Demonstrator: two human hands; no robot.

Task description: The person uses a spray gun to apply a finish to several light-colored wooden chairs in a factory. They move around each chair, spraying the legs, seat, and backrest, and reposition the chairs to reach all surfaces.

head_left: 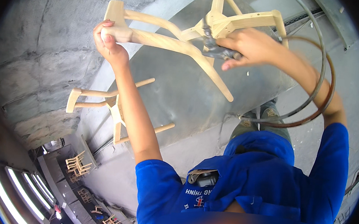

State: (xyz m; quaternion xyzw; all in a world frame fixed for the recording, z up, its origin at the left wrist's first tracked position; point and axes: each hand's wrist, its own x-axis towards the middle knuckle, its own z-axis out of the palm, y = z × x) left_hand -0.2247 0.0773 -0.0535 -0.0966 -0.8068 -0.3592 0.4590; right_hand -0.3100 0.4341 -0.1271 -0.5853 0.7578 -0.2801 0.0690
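Note:
A pale wooden chair frame (164,41) with curved rails and splayed legs is held over the grey table. My left hand (113,48) grips the rounded end of its curved rail, fingers wrapped round the wood. In my right hand (252,46), slightly smeared by motion, is a dark metal spray gun (212,48). The gun's head is close to the joint where the chair's parts meet. A grey hose (322,60) and a brown hose (332,77) loop round my right forearm.
The grey table (155,93) fills the middle. Another pale wooden chair frame (114,107) is at its left end, near my left forearm. A stained grey wall (44,59) rises on the left. Several wooden chairs (77,165) stand far off at lower left, by bright tube lights (8,193).

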